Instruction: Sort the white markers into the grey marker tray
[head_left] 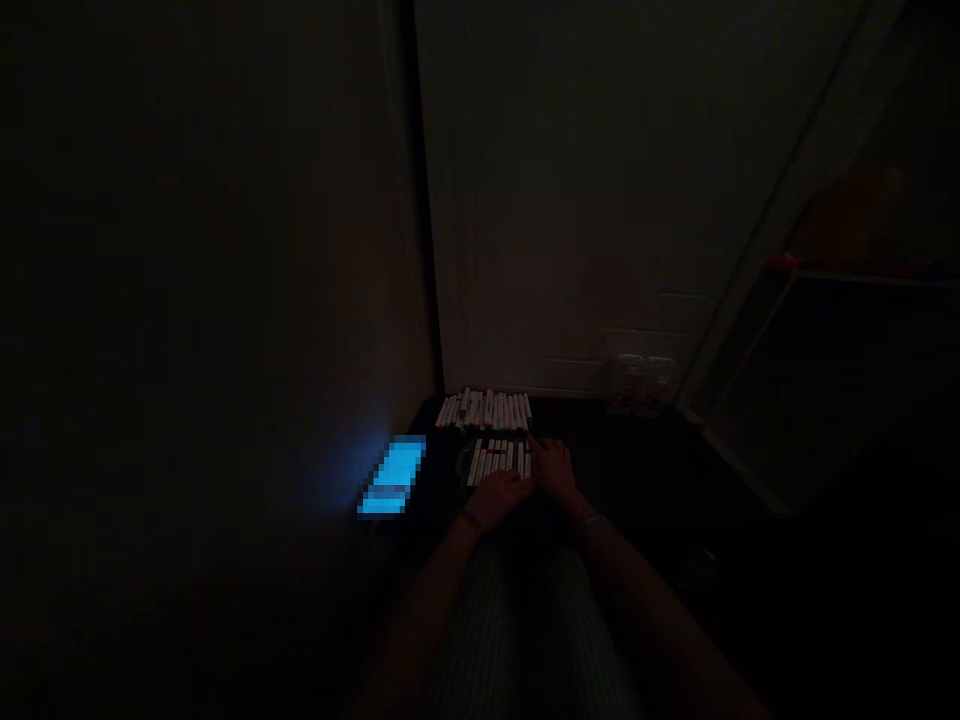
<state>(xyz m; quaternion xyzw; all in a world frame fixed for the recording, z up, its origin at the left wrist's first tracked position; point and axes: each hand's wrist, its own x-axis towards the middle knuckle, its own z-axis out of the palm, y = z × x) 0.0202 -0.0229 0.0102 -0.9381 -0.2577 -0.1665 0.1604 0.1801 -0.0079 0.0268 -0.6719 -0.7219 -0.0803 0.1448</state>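
Observation:
In dim light, a row of white markers lies side by side in what looks like a clear case. My left hand rests at the near ends of this row, its fingers bent toward the right end; the dark hides their tips. Close beside it, my right hand has its fingers closed around the rightmost marker, near the row's right edge. Behind the case lies a second, looser row of white markers, untouched by either hand.
A lit blue screen, blurred into blocks, lies left of the markers. Two clear plastic packages stand at the back right of the dark tabletop. A pale wall rises behind. My knees are below the near edge.

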